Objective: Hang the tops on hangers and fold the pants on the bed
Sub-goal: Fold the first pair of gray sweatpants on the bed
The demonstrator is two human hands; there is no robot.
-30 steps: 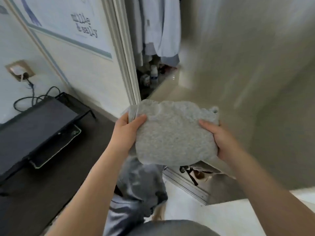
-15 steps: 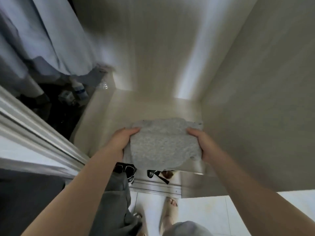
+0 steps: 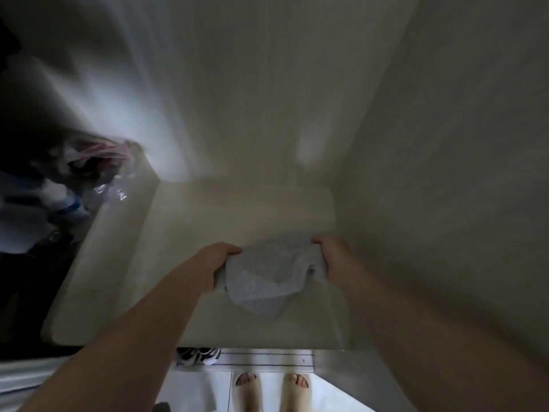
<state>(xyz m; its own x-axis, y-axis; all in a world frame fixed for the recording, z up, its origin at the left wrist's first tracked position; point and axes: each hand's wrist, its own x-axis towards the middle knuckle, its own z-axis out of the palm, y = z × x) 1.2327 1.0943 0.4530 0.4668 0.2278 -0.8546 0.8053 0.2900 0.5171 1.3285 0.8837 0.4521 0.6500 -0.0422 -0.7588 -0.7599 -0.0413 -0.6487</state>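
Pants (image 3: 267,278), grey and folded, are at the right end of the shelf (image 3: 208,209), with a loose corner drooping towards its front. My left hand (image 3: 218,263) grips their left side and my right hand (image 3: 332,257) their right. I would lay them flat, tuck that corner, then let go.

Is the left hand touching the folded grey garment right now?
Touching. The head view shows the left hand gripping the grey garment at its left edge, with no gap between them.
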